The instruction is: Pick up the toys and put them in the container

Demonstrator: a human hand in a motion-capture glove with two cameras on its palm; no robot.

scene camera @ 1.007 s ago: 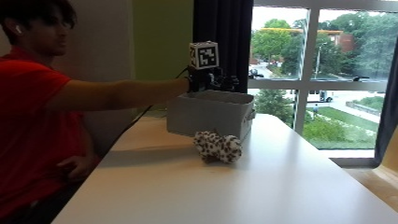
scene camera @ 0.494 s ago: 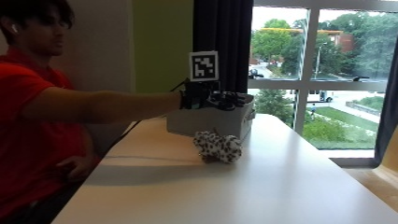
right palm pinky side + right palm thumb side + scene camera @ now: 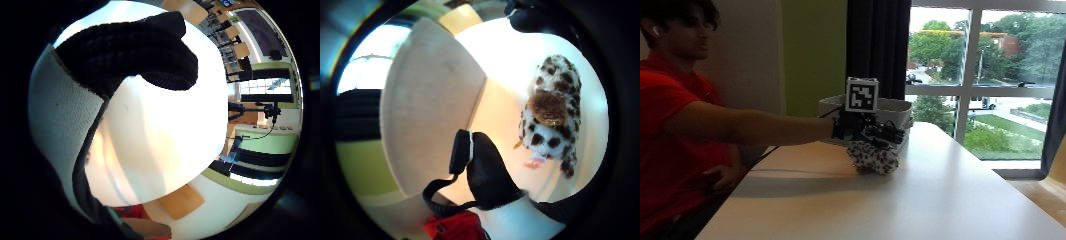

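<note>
Gloved right hand (image 3: 874, 134) hovered just above the spotted plush dog (image 3: 873, 156), fingers spread and relaxed, holding nothing. Toy lay directly beneath, on the white tabletop (image 3: 919, 200), close against the near wall of the pale fabric container (image 3: 896, 107). Long axis ran roughly along that wall. Nothing stood between hand and toy. Window and dark curtain lay beyond.

Looks like an office or campus bldg rm. Long white surface (image 3: 919, 200), green wall (image 3: 814, 50), dark curtain (image 3: 876, 45), big windows (image 3: 986, 75) w/ trees, road and bldgs outside. More desks and chairs (image 3: 235, 45) in rows behind.
</note>
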